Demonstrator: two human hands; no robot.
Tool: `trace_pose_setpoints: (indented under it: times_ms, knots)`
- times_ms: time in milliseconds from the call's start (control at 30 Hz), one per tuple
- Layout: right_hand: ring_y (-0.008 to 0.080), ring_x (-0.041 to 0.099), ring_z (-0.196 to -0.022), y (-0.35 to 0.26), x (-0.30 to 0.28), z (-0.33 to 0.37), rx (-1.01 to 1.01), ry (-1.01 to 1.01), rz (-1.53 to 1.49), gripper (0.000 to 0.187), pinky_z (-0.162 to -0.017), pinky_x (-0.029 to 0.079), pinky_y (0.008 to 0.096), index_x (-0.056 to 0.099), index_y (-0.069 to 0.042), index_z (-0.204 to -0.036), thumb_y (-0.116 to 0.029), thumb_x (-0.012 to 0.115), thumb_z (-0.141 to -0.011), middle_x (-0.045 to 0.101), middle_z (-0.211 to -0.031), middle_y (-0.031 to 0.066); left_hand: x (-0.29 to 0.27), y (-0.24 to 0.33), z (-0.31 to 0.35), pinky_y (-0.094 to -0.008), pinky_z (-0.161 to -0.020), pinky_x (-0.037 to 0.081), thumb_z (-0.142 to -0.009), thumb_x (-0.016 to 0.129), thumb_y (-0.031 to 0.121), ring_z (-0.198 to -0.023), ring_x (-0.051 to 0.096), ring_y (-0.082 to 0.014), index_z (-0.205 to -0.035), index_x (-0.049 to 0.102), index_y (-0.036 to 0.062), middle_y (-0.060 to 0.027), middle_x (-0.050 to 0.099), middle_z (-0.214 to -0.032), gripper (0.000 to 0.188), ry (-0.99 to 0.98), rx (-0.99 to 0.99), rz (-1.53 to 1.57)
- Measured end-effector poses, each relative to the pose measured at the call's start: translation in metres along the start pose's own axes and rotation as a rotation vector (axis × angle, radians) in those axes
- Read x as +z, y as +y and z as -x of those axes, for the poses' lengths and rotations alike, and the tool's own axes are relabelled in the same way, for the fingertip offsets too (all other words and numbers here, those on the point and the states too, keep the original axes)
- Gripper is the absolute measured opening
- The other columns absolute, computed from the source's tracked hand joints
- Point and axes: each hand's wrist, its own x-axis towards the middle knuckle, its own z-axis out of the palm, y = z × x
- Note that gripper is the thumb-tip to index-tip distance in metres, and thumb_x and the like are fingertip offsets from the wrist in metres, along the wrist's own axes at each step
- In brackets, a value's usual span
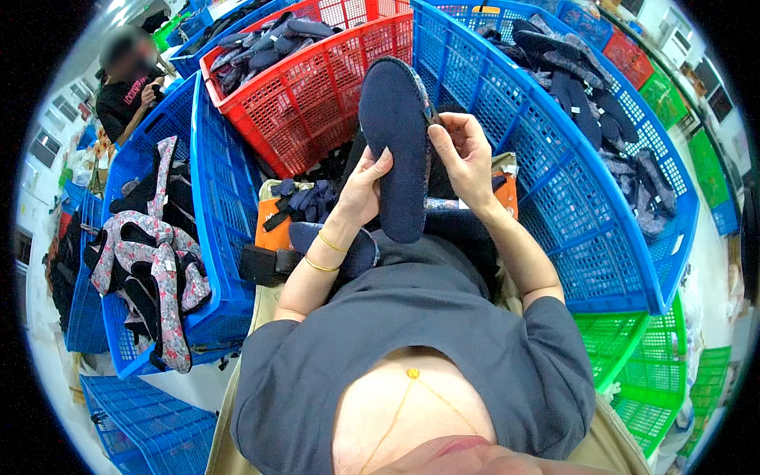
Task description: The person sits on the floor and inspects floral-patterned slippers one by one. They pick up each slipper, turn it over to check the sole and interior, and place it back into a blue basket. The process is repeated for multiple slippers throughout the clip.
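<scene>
While the L grip (366, 186) clamps a sole (396, 142) w/ thumb flat on its navy face and fingers behind, the R grip (463, 158) is at its right edge, thumb and bent fingers drawn close; can't tell if they pinch the edge or just touch it. Sole is up in front of the torso, toe end away, heel toward the lap: long, rounded both ends, narrower at the heel, matte fabric-like surface, w/ a floral strip along the upper R edge. Thin gold bangles (331, 244) circle the L wrist.

Second sole (358, 252), also navy, lies by that wrist, partly hidden. Bunched navy straps (313, 198) nearby, soft & tangled, next to smooth orange material (273, 226).

Crates all round, plastic, mesh-walled: red crate (324, 99) ahead, w/ dark slippers (277, 39) heaped in it; blue crate (222, 174) on the L, w/ floral pieces (162, 261), limp, curved, cut w/ openings, grey-&-red print, dark backing; big blue crate (546, 190) on the R, ribbed outside, holding more dark & patterned pairs (570, 79); green crate (633, 372) lower R, bright, same type of grid.

Shirt (301, 380) is dark grey, plain cloth; gold pendant (412, 373) hangs on a fine chain. Co-worker (127, 99) in a black top, upper L, well apart.
</scene>
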Motion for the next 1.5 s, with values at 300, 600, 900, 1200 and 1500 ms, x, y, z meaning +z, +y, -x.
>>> trace_pose_setpoints:
  times_ms: [300,600,900,1200,1500]
  knots:
    - [0.0016,0.050,-0.065,-0.006,0.002,-0.005,-0.022,0.050,-0.066,0.014,-0.057,0.040,0.0172,0.057,-0.003,-0.095,-0.016,0.063,-0.093,0.057,-0.076,-0.0035,0.005,-0.003,0.002,-0.0379,-0.096,0.050,-0.094,0.058,0.016,-0.111,0.059,-0.0222,-0.136,0.041,0.0090,-0.0097,0.058,-0.126,0.046,-0.008,0.022,0.003]
    - [0.0004,0.044,-0.062,-0.029,-0.040,-0.021,0.010,-0.069,-0.132,0.023,-0.052,0.036,0.0165,0.055,-0.004,-0.106,-0.022,0.062,-0.094,0.055,-0.084,-0.0037,-0.015,0.028,-0.017,-0.0279,-0.088,0.049,-0.089,0.066,0.009,-0.097,0.058,-0.0130,-0.118,0.056,-0.0023,-0.0071,0.063,-0.108,0.033,0.020,0.426,-0.688]
    - [0.0046,0.057,-0.081,-0.042,-0.051,-0.015,0.076,-0.271,-0.020,0.021,-0.073,0.046,0.0200,0.057,-0.002,-0.104,-0.019,0.062,-0.094,0.061,-0.090,0.0001,-0.025,0.032,-0.009,-0.0290,-0.092,0.046,-0.086,0.067,0.003,-0.101,0.057,-0.0139,-0.124,0.055,-0.0051,-0.0086,0.063,-0.113,0.040,-0.066,0.441,-0.968]
    - [0.0087,0.061,-0.085,-0.066,-0.059,-0.012,0.000,-0.350,0.126,0.024,-0.077,0.050,0.0241,0.056,0.001,-0.101,-0.016,0.068,-0.089,0.065,-0.092,0.0058,-0.028,0.030,-0.007,-0.0308,-0.094,0.046,-0.085,0.066,0.000,-0.105,0.058,-0.0166,-0.125,0.055,-0.0026,-0.0108,0.063,-0.116,0.041,-0.142,0.488,-1.049]
    - [0.0090,0.061,-0.085,-0.063,-0.057,-0.012,-0.037,-0.324,0.138,0.027,-0.077,0.050,0.0242,0.056,0.001,-0.100,-0.017,0.071,-0.086,0.065,-0.090,0.0063,-0.033,0.027,-0.006,-0.0315,-0.094,0.046,-0.085,0.067,0.000,-0.103,0.060,-0.0168,-0.127,0.053,-0.0024,-0.0110,0.064,-0.116,0.045,-0.138,0.464,-1.054]
